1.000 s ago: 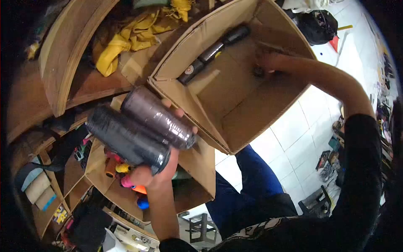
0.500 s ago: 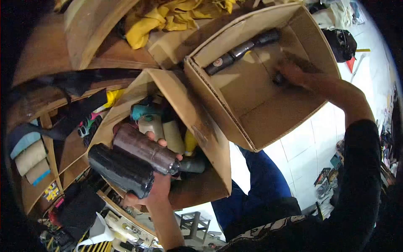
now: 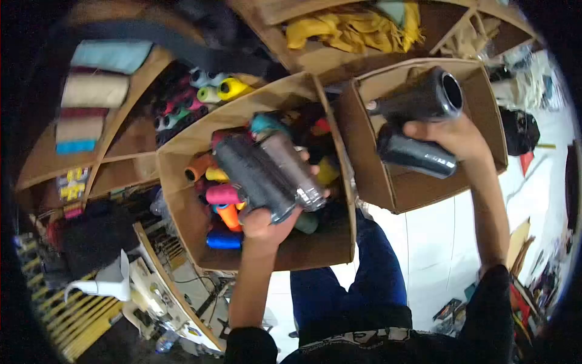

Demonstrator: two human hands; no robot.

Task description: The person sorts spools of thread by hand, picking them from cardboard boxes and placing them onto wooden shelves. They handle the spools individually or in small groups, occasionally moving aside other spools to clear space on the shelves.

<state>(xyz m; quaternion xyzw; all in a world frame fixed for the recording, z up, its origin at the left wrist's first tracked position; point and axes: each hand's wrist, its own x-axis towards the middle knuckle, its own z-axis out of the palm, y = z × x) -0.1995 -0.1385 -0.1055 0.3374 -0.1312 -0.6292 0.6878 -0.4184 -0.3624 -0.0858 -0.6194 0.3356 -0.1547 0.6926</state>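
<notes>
My left hand (image 3: pixel 270 227) is closed round two large thread cones, a black cone (image 3: pixel 251 173) and a brown cone (image 3: pixel 288 164), above the left cardboard box (image 3: pixel 297 253). Inside that box lie several coloured spools, among them a pink spool (image 3: pixel 224 194) and a blue spool (image 3: pixel 224 239). Over the right cardboard box (image 3: pixel 412 193), my right hand (image 3: pixel 448 134) grips two dark cones, an upper cone (image 3: pixel 418 100) with its round hollow end showing and a lower cone (image 3: pixel 415 153). The upper cone partly hides the box's inside.
Yellow cloth (image 3: pixel 357 30) lies on a wooden shelf behind the boxes. More spools (image 3: pixel 206 94) and fabric rolls (image 3: pixel 94 91) stand on shelves at the left. A sewing machine (image 3: pixel 151 297) is at the lower left, with a black bag (image 3: pixel 520 130) at the right.
The view has shifted, showing more of the left box's coloured spools. My right hand has come up from inside the right box with two dark cones. My left hand still holds its cones.
</notes>
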